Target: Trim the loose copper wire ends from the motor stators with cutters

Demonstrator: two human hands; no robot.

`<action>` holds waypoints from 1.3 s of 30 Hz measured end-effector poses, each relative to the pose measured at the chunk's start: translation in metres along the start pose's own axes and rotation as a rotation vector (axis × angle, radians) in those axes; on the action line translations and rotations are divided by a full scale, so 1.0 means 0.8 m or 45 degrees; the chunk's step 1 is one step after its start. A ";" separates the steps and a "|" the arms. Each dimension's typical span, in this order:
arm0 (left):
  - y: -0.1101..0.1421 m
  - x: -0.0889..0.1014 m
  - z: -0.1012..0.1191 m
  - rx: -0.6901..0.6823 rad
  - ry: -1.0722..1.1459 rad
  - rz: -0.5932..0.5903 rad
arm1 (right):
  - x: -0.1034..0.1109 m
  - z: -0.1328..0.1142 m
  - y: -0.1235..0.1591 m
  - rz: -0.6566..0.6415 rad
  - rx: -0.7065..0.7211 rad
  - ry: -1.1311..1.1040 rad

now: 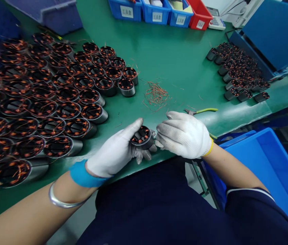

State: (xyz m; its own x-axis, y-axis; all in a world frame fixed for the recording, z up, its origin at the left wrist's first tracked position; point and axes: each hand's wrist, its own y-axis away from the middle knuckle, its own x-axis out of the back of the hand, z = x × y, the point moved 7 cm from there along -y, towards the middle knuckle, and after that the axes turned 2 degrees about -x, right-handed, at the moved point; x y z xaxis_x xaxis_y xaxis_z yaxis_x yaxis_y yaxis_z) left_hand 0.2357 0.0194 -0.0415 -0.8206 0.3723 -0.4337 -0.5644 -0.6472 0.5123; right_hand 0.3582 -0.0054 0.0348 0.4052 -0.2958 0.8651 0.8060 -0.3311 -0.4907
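My left hand (120, 146), in a white glove with greyed fingertips, is closed around a motor stator (142, 137). The stator is a dark ring with copper windings inside, its open end tilted up towards me. At its right side is my right hand (182, 134), also gloved, with bent fingers pressed together. Whatever those fingers pinch is hidden, and I cannot tell whether they touch the stator. Just beyond the right hand lie cutting pliers (205, 110) with green handles, one handle partly covered by that hand.
Many stators (68, 109) stand in rows at left, wire ends sticking up. More stators (236, 73) stand at far right. A heap of copper wire clippings (156, 94) lies mid-table. Blue bins (156, 15) and a red bin (200, 15) line the back; a blue crate (269, 163) is at right.
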 end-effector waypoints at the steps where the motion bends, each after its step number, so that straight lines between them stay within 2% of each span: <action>1: -0.001 0.003 -0.001 -0.016 -0.006 0.037 | -0.002 -0.002 0.000 -0.001 -0.006 -0.009; 5: 0.002 0.007 0.002 -0.037 0.024 0.134 | -0.007 -0.004 -0.002 -0.034 -0.052 0.018; 10: 0.007 -0.003 0.020 -0.116 0.128 0.076 | 0.001 -0.004 -0.007 0.031 -0.029 0.104; 14: 0.003 0.003 0.025 -0.184 -0.147 0.188 | -0.002 -0.001 -0.007 -0.014 -0.068 0.071; 18: 0.001 0.010 0.032 -0.287 -0.463 0.296 | 0.002 -0.006 -0.005 0.065 -0.047 0.052; 21: 0.001 0.010 0.034 -0.271 -0.545 0.223 | 0.005 -0.006 -0.005 0.070 -0.054 0.080; 25: 0.001 0.003 0.022 -0.086 -0.609 0.014 | 0.009 -0.004 -0.008 0.020 -0.051 0.107; 27: 0.001 0.000 0.018 -0.036 -0.587 -0.041 | 0.013 -0.003 -0.008 0.011 -0.033 0.126; 34: -0.005 0.012 0.010 0.023 -0.302 -0.004 | 0.024 0.012 0.004 0.012 -0.016 0.177; 37: -0.008 0.019 0.011 -0.026 -0.269 0.012 | 0.015 0.021 0.003 0.027 -0.146 0.130; 39: -0.007 0.017 0.014 -0.071 -0.351 -0.010 | 0.000 0.021 -0.003 -0.066 -0.260 0.102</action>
State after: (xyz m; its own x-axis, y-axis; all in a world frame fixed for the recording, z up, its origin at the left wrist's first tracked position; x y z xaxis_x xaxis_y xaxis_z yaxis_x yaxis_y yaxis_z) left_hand 0.2268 0.0353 -0.0421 -0.8140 0.5393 -0.2158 -0.5714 -0.6765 0.4647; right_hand 0.3638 0.0108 0.0374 0.3229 -0.3414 0.8827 0.7177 -0.5197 -0.4636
